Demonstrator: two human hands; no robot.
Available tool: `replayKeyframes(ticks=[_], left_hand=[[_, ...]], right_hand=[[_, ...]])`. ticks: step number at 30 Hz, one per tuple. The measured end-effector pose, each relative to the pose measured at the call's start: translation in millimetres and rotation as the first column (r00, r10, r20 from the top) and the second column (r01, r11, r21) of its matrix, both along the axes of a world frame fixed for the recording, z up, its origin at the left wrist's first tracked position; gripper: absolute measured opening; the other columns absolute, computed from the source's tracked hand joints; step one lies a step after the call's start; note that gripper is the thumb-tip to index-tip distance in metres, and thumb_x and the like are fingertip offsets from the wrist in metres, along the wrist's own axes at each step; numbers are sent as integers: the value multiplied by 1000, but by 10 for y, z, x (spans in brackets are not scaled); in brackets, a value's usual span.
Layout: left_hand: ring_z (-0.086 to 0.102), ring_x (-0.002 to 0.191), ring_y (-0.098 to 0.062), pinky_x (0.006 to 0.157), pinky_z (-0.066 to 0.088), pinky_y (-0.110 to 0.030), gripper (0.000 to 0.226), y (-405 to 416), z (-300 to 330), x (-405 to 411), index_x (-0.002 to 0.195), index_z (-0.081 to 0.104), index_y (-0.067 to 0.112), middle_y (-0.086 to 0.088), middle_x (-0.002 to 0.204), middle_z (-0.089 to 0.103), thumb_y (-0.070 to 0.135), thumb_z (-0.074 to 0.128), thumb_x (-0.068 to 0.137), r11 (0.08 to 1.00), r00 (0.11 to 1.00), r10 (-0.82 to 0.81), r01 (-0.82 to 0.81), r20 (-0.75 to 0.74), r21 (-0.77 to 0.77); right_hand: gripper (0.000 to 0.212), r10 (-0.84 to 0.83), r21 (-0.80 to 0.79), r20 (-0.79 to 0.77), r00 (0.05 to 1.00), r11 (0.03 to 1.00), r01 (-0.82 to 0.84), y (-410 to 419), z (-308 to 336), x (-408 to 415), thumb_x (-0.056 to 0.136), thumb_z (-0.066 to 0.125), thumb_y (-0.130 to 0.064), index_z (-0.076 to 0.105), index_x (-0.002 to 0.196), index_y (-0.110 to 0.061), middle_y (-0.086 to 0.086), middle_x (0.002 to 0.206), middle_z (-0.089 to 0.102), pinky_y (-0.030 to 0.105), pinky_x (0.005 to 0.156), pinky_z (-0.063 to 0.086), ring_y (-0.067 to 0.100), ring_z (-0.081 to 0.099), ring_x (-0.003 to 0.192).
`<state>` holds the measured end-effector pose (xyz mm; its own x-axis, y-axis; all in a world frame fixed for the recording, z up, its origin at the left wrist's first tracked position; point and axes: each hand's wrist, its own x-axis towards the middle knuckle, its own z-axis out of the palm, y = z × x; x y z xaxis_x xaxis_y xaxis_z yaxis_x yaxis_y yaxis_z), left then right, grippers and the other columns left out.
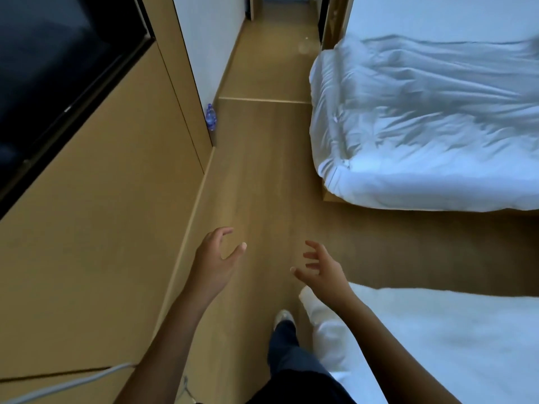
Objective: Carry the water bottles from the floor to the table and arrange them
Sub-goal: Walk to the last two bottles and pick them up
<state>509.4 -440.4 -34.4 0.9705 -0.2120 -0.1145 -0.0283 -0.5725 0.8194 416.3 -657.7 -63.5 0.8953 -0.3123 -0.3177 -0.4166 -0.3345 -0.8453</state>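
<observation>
One water bottle with a blue label stands upright on the wooden floor, tucked against the corner of the wall panel far ahead. My left hand hangs open over the floor in the lower middle, fingers curled apart, holding nothing. My right hand is beside it, also open with spread fingers and empty. Both hands are well short of the bottle. No table is in view.
A wood-panelled wall with a dark TV screen runs along the left. Two beds with white bedding lie on the right, one far and one near. A floor aisle leads to a corridor. My leg and shoe step forward.
</observation>
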Motion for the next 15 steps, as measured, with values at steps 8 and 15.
replayKeyframes(ticks=[8,15], left_hand=[[46,130,-12,96,36,-25,42,-911,182,1581,129,54,24,5,137,52,37,65,90,999,999,45,-45,11,-6],[44,129,-8,95,36,-25,38,-1411,45,2793,126,53,30,8,135,51,36,64,91,998,998,49,-50,-29,-37]], right_hand=[[70,38,-37,52,998,999,-37,-1019,226,1832,85,74,-32,38,145,-27,-5,120,55,14,72,44,11,58,106],[67,28,-18,33,999,999,-27,-1485,84,3055,86,73,-34,38,144,-29,-6,120,55,14,74,44,9,58,107]])
